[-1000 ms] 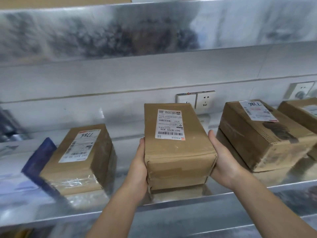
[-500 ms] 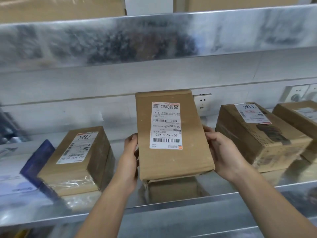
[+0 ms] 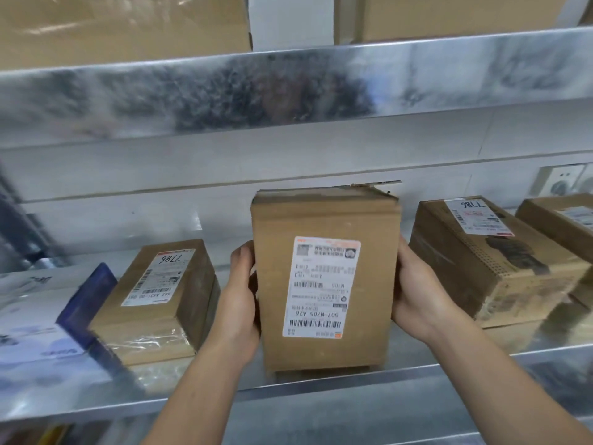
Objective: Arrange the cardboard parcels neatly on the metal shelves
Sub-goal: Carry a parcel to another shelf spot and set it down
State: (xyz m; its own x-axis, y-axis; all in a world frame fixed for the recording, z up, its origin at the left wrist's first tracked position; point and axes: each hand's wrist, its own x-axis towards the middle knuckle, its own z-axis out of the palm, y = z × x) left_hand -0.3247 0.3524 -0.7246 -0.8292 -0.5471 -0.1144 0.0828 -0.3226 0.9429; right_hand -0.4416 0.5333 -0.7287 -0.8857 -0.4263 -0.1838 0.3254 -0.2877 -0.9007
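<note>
Head view. Tipped up from lying flat a second earlier, the middle parcel (image 3: 324, 284) was stood on end, its label (image 3: 321, 287) turned toward the camera. It was gripped on both sides, the left hand (image 3: 239, 303) curled round its left edge and the right hand (image 3: 417, 293) clasped round its right edge. Its lower end was set on, or just above, the shelf (image 3: 321, 391) close to the front lip; contact could not be confirmed. It was placed between the left parcel (image 3: 160, 303) and the right parcel (image 3: 491, 261), apart from both.

Risk, as judged: so tall and so near the lip, the middle parcel might be toppled forward on release, and the lifted flap at its top rear might be caught against the wall.

Writing: "507-N705 A26" was printed above a barcode on the label. "7786" was handwritten on the left parcel. Marks read as "98LL", probably inverted digits, were seen on the right parcel. Smaller print was too blurred to read.
</note>
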